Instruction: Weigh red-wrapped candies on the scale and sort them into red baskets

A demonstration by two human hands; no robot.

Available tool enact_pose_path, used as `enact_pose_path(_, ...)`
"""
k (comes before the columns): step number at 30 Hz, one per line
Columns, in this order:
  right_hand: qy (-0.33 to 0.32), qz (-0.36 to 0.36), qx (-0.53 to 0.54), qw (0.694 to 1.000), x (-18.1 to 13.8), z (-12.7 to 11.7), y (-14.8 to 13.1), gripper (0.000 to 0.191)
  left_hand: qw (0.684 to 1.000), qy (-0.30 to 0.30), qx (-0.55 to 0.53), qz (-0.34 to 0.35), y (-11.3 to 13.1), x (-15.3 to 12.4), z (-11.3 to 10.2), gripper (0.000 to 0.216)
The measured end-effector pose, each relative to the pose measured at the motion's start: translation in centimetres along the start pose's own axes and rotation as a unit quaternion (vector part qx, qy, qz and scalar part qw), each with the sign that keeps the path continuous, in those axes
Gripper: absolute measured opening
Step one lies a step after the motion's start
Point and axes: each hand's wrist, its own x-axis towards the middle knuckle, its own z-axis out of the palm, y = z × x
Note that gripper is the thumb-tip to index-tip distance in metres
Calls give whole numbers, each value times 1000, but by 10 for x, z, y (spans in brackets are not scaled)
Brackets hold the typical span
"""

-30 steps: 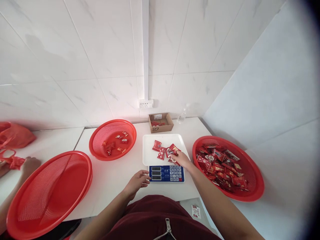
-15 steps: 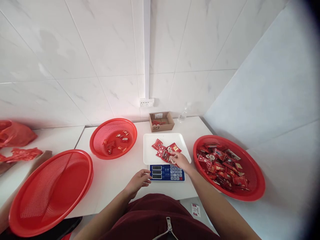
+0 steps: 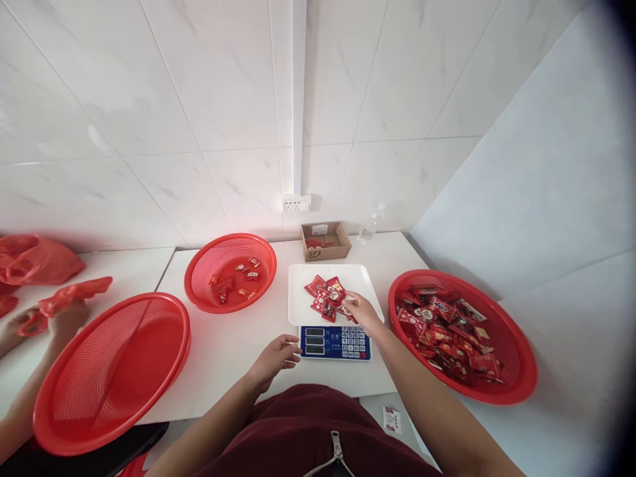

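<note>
The white table (image 3: pixel 223 344) carries three red baskets. The largest (image 3: pixel 112 371) overhangs its near left corner and holds nothing that shows. The second basket (image 3: pixel 511 351), at the right edge, is heaped with red packets. The smallest basket (image 3: pixel 213 258), toward the back edge, has a few packets in it. Between the two smaller baskets, at the middle of the table, stands a scale (image 3: pixel 335 342) with a white pan (image 3: pixel 303 305).

The left hand (image 3: pixel 275 358) lies loosely curled and empty on the table, just beside the scale's near left corner, where it was a second ago. The right hand (image 3: pixel 362 311) reaches over the pan's near right edge, its fingertips on the packets on the pan (image 3: pixel 328 295). Whether they pinch one cannot be told.

A second ago those packets lay spread toward the pan's right side. Now they are bunched closer to its middle, so the hand looks to have been gathering the load together on the pan rather than adding to it.

At the far left a co-worker's hand (image 3: pixel 62 318) has raised a red bag (image 3: pixel 74 291).
</note>
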Motion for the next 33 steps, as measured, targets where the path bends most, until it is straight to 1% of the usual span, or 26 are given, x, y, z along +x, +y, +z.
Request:
enact_pose_path(3,12,31,34,999,-16,-4,4,40,1000,-1,-3,3,-1,-3,-2,42)
enact_pose_path(5,-17,61,55,996,-35,-5,8,39,1000,-7,-3,2,-2,-5,-2,42)
enact_pose_path(7,-88,81,67,991,-58,-1,12,40,1000,-20,5,2,-3,-7,-1,43)
enact_pose_path(9,-188,79,70,976,-83,7,12,47,999,-46,23,8,-4,-8,3,46)
enact_pose_path(11,-282,48,67,956,-105,17,10,59,995,-84,51,17,-6,-8,7,49)
enact_pose_path(12,-311,24,58,948,-114,22,9,64,992,-104,66,26,-7,-7,9,51)
enact_pose_path(13,-326,-3,42,944,-121,27,8,67,989,-120,81,36,-9,-7,11,52)
enact_pose_path(15,-325,-47,-2,945,-132,35,7,68,984,-135,109,52,-12,-6,13,51)
enact_pose_path(16,-317,-56,-21,947,-135,39,8,69,982,-138,118,58,-14,-6,14,47)
enact_pose_path(19,-302,-44,-38,952,-141,48,12,74,979,-146,129,67,-18,-7,13,36)
enact_pose_path(22,-290,-17,-48,956,-144,52,15,74,981,-153,101,67,-20,-9,13,33)
enact_pose_path(25,-275,-17,-70,959,-147,53,12,60,984,-141,90,60,-18,-12,13,33)
enact_pose_path(27,-286,-29,-73,955,-149,53,8,46,984,-138,100,59,-16,-14,14,33)
enact_pose_path(29,-299,-38,-74,950,-152,54,6,33,981,-148,111,65,-14,-15,14,32)
enact_pose_path(31,-294,-42,-80,951,-153,55,7,28,976,-163,127,69,-15,-15,14,31)
enact_pose_path(33,-273,-47,-89,957,-153,55,11,26,970,-166,158,76,-17,-10,10,32)
